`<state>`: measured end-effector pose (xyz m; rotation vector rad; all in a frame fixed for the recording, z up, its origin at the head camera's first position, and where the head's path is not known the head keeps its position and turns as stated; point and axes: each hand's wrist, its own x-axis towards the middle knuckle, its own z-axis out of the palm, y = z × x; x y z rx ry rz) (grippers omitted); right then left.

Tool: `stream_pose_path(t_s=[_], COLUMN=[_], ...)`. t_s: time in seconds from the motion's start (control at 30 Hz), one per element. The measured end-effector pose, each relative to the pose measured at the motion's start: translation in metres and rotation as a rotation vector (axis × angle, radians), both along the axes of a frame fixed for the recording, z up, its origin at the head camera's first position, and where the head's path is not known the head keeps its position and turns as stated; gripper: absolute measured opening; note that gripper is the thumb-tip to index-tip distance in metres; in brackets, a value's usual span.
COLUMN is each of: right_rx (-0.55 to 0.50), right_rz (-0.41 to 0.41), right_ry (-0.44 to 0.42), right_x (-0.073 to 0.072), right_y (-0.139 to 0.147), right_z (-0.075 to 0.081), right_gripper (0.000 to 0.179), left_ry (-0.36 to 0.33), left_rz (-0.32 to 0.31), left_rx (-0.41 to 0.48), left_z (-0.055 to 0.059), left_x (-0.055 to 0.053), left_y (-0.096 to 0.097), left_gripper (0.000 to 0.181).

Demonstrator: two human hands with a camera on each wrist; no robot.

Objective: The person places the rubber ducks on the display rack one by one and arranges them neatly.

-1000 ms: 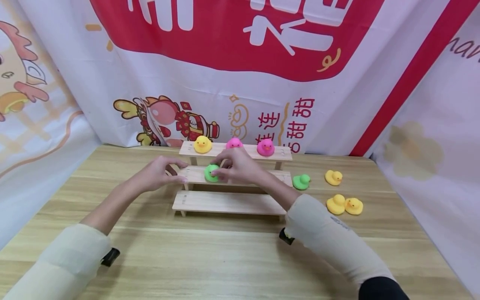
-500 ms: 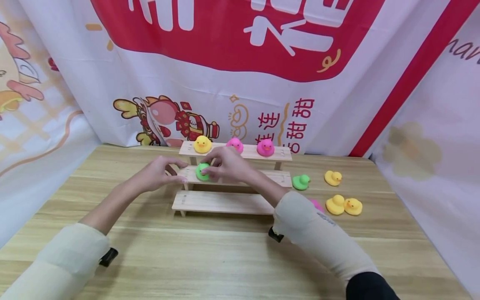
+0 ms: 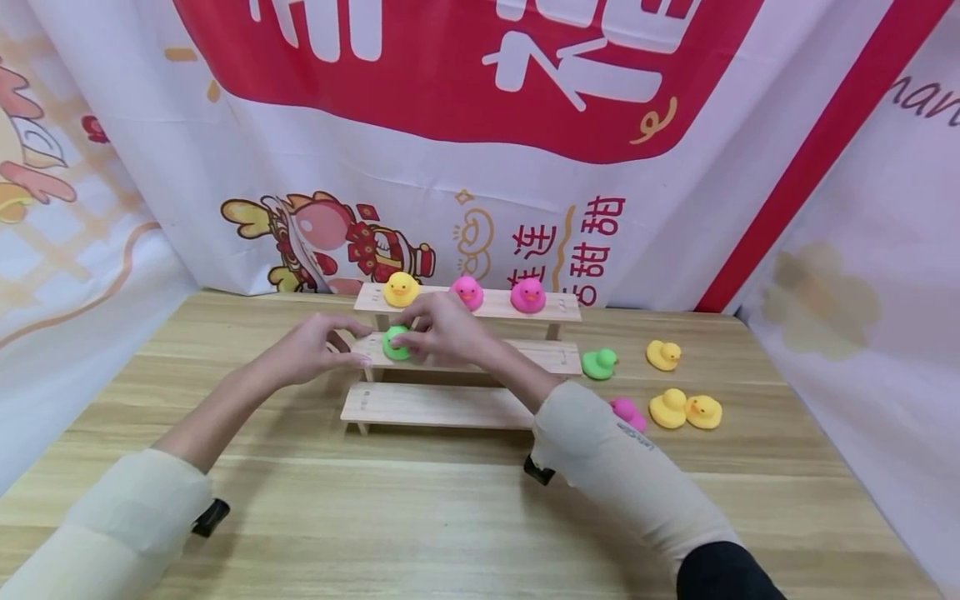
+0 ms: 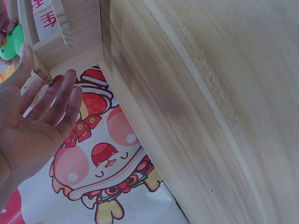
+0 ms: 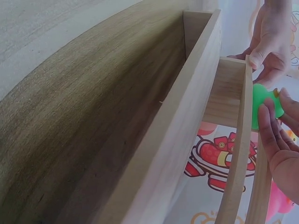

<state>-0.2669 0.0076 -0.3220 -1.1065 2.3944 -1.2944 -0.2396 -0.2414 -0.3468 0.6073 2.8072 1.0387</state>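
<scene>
A three-step wooden display rack (image 3: 435, 407) stands on the table. My right hand (image 3: 450, 329) pinches a green rubber duck (image 3: 394, 343) at the left part of the middle step. Fingers and thumb lie on either side of the duck in the right wrist view, where the duck (image 5: 258, 105) sits against the board. My left hand (image 3: 315, 348) holds the left end of the middle step between thumb and fingers. On the top step sit a yellow duck (image 3: 401, 289) and two pink ducks, one in the middle (image 3: 467, 293) and one at right (image 3: 528, 296).
Right of the rack, another green duck (image 3: 599, 364), several yellow ducks (image 3: 663, 355) and a pink duck (image 3: 628, 414) partly behind the right sleeve lie on the wooden table (image 3: 360, 517). A printed cloth (image 3: 337, 150) hangs behind the table.
My right hand has moved left along the middle step with the green duck, toward its left end. The pink duck on the table has come into view. My left hand has stayed in place.
</scene>
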Motion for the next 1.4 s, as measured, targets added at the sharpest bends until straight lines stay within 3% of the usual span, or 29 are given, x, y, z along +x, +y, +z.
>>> stream_pose_path(t_s=[0.87, 1.1, 1.4], right_rx=[0.046, 0.021, 0.048], right_rz=[-0.010, -0.037, -0.078], right_ry=[0.015, 0.081, 0.212], right_x=[0.001, 0.004, 0.012], right_y=[0.000, 0.015, 0.055], right_z=[0.000, 0.003, -0.003], right_gripper=[0.035, 0.036, 0.031], left_ry=[0.004, 0.005, 0.044], left_rz=[-0.003, -0.001, -0.012], left_rx=[-0.005, -0.002, 0.016], left_z=[0.000, 0.002, 0.000], left_x=[0.002, 0.004, 0.005], left_y=[0.000, 0.002, 0.001], left_gripper=[0.046, 0.046, 0.046])
